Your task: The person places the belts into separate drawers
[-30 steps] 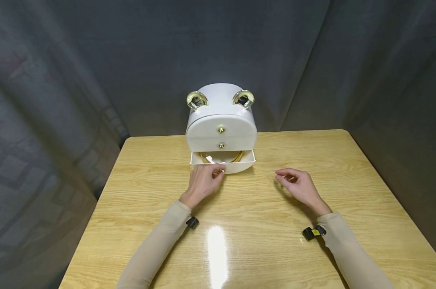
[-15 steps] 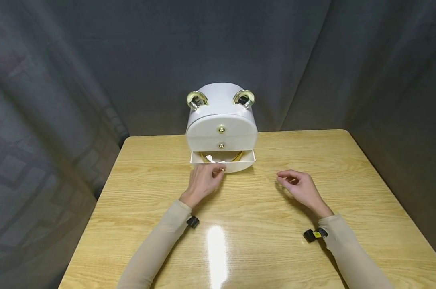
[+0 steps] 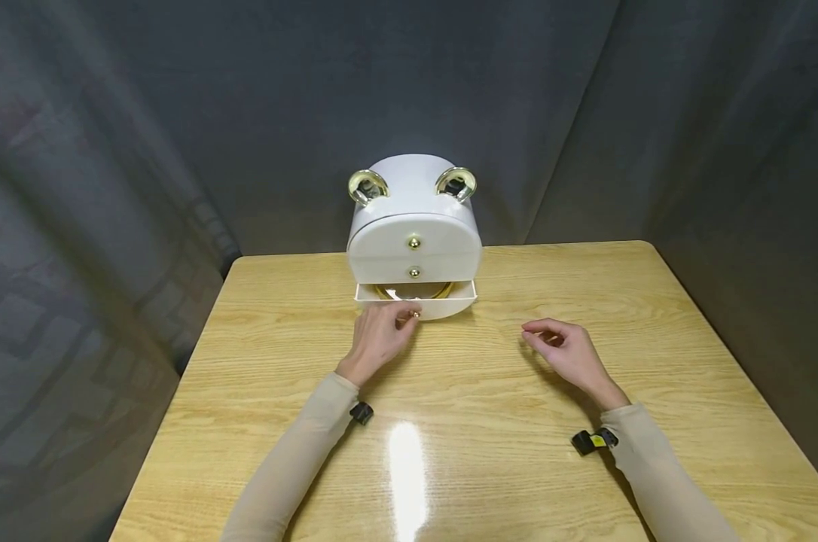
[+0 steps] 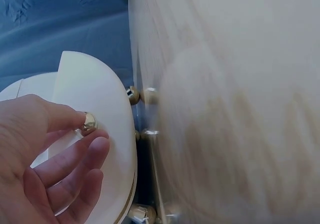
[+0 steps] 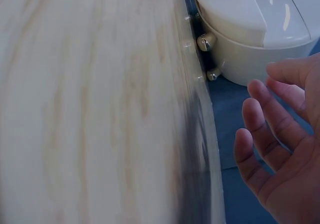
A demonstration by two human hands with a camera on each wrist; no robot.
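Observation:
A white rounded box (image 3: 414,192) with gold ear-like loops stands at the back of the table. Its bottom drawer (image 3: 450,307) is pulled part way out. My left hand (image 3: 378,339) pinches the small gold knob (image 4: 89,124) on that drawer's front between thumb and index finger, the other fingers loosely bent. Inside the drawer lies a gold-coloured ring shape (image 3: 443,291), partly hidden by the drawer front. My right hand (image 3: 568,352) hovers over the table to the right of the box, its fingers loosely curved around nothing.
The wooden table (image 3: 490,452) carries a bright light reflection near its front. The upper part of the box has two more gold knobs, an upper knob (image 3: 414,243) and a lower knob (image 3: 414,272). Dark grey curtains (image 3: 300,113) hang behind and at both sides.
The bottom drawer has slid slightly inward, and my left hand has moved with it, still on the knob. My right hand has drifted a little to the right.

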